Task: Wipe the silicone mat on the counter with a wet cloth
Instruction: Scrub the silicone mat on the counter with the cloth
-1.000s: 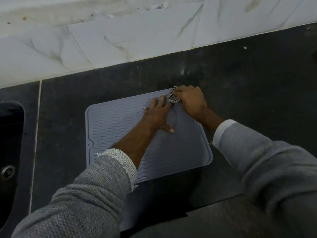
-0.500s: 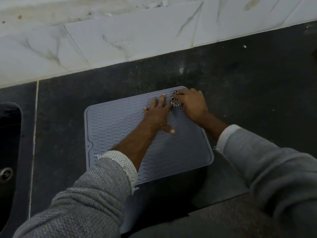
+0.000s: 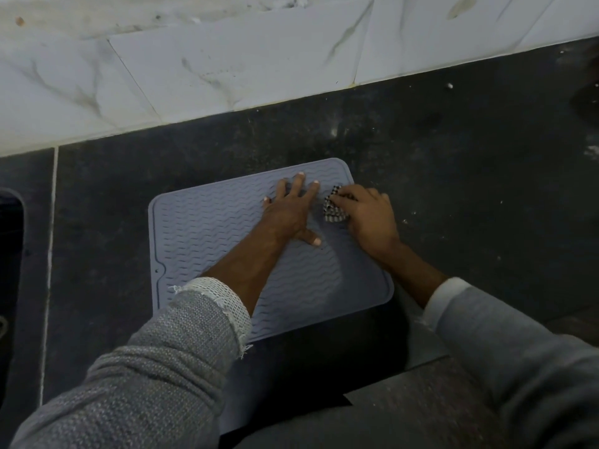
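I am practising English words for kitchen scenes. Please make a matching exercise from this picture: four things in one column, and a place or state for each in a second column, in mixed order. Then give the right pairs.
Things:
1. left hand
2. checked cloth
3. silicone mat
4. sink

Places or states:
A. lies flat on the dark counter
B. bunched under the right hand, near the mat's far right corner
C. at the left edge of the picture
D. fingers spread, pressing on the mat

Pairs: 1-D, 2-B, 3-A, 4-C
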The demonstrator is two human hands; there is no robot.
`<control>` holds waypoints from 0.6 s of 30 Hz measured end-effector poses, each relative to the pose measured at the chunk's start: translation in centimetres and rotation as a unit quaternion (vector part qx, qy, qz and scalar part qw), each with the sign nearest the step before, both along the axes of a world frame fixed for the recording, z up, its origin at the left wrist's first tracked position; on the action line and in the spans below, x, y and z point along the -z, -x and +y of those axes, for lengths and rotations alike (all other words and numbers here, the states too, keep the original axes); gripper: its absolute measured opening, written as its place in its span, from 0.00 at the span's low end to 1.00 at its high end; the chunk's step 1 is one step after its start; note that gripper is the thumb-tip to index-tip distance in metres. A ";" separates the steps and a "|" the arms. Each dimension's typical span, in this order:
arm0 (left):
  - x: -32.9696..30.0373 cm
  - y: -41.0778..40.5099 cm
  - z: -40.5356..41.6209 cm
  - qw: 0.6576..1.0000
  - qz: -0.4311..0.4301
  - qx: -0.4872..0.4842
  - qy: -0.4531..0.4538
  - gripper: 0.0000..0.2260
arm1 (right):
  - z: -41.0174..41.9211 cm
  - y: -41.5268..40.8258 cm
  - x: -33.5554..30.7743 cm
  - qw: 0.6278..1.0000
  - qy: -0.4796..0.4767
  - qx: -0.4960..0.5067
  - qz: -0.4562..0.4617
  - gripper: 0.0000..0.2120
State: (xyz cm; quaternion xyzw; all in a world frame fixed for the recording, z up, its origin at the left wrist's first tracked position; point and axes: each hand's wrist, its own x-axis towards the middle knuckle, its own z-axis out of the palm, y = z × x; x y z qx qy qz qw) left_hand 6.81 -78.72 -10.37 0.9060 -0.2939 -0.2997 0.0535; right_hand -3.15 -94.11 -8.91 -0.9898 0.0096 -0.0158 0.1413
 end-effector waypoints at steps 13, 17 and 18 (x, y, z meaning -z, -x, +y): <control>0.1 0.0 0.4 1.000 0.008 0.005 0.008 0.57 | 0.3 6.6 1.1 0.998 0.060 -0.009 0.026 0.21; -0.9 2.6 0.5 0.997 -0.078 -0.008 0.019 0.51 | 0.1 6.3 0.7 0.997 0.062 -0.017 0.050 0.20; -1.1 3.6 0.6 0.994 -0.104 -0.011 0.025 0.48 | -0.1 6.2 0.6 0.996 0.060 -0.016 0.057 0.20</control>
